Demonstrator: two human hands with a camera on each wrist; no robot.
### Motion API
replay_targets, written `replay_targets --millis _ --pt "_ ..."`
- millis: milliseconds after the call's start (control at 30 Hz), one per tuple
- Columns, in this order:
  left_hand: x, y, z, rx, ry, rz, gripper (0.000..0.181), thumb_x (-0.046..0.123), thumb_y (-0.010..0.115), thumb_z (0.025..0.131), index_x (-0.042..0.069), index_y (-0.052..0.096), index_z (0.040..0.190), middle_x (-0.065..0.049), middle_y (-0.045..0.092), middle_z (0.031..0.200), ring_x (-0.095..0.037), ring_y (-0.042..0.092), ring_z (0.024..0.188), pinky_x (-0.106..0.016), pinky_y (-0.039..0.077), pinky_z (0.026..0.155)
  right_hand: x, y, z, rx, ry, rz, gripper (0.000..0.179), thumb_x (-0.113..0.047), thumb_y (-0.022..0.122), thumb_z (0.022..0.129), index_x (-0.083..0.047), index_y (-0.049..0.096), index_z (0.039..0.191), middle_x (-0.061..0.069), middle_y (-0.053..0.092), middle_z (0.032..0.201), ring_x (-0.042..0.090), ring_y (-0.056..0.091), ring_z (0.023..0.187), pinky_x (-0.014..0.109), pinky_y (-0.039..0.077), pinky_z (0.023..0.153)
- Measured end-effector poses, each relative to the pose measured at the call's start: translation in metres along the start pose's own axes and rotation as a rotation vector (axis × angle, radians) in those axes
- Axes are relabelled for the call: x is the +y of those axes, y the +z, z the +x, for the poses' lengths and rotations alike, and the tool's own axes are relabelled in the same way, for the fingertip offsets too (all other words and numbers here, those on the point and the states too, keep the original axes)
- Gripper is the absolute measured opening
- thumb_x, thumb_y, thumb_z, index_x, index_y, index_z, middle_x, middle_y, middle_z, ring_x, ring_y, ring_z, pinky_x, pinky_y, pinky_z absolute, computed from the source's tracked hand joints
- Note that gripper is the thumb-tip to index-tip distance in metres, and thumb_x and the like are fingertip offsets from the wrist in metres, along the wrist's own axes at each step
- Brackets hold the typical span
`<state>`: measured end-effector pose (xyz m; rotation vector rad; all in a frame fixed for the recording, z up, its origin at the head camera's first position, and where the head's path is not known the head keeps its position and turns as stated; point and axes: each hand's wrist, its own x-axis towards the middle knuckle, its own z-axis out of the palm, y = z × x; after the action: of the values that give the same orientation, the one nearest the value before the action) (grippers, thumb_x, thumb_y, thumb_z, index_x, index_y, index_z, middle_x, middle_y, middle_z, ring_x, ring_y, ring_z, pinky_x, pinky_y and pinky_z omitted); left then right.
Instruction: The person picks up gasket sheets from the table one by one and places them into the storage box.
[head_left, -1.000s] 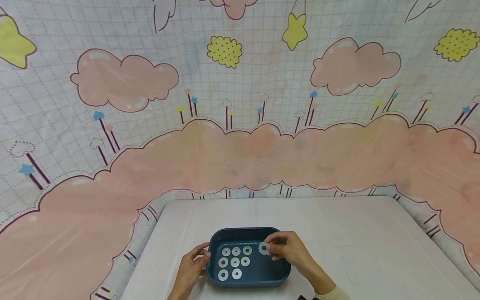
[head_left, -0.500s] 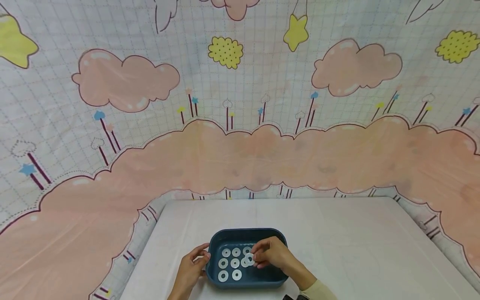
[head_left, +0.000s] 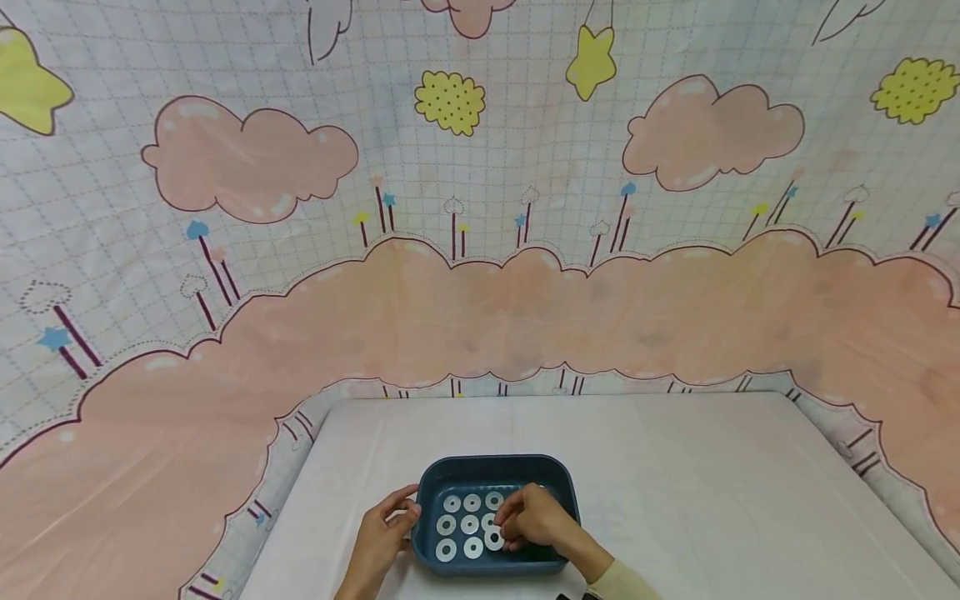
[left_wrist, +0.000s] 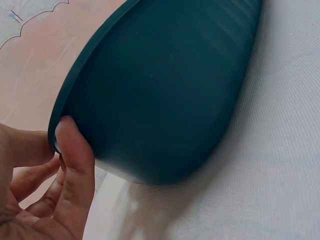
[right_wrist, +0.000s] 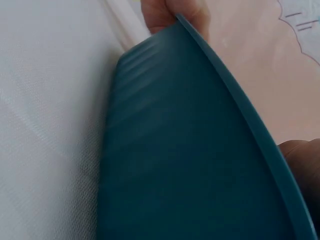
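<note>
My left hand [head_left: 385, 529] grips the left end of a dark blue tray [head_left: 495, 570]; the left wrist view shows thumb and fingers [left_wrist: 75, 165] at its rim [left_wrist: 75, 80]. Flat round metal washers [head_left: 469, 524] with centre holes lie in rows on the tray's left part. Over the tray's inside, my right hand [head_left: 536, 518] pinches a washer [head_left: 493, 539] at the right end of the front row, close above the floor. Its fingers partly cover the washer behind. In the right wrist view the tray wall [right_wrist: 185, 145] hides most of my right hand [right_wrist: 304, 160].
The tray stands near the front of a table covered in white cloth [head_left: 675, 467]. Behind and around it hangs a curtain [head_left: 487, 317] printed with pink clouds and yellow stars.
My right hand has brought the washer from the tray's back right to the left and forward, past the right column, into the front row. My left hand has stayed at the tray's end.
</note>
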<state>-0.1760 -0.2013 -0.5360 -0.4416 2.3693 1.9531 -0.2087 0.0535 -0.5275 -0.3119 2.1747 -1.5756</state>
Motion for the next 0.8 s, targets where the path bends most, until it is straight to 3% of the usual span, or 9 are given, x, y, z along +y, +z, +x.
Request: replay_targets --millis 400,800 --pt "0.0013 0.001 -0.002 0.013 0.001 0.003 0.043 0.007 0.062 0.094 0.003 0.055 0.137 -0.009 0.057 0.105 -0.014 0.06 0.079 -0.031 0.053 0.059 -0.0006 0.0028 -0.0015 -0.041 0.029 -0.069 0.012 0.014 0.068 0.075 0.003 0.071 0.079 0.008 0.064 0.067 0.014 0.064 0.053 0.029 0.057 0.051" --pt "-0.0013 0.0019 -0.0042 -0.011 0.031 -0.042 0.043 0.006 0.063 0.094 0.001 0.055 0.135 -0.006 0.056 0.1 -0.01 0.059 0.074 -0.028 0.052 0.055 -0.0023 0.0007 -0.0058 0.008 0.028 -0.115 0.012 0.013 0.07 0.075 0.001 0.072 0.078 0.009 0.067 0.07 0.014 0.064 0.056 0.029 0.056 0.052"
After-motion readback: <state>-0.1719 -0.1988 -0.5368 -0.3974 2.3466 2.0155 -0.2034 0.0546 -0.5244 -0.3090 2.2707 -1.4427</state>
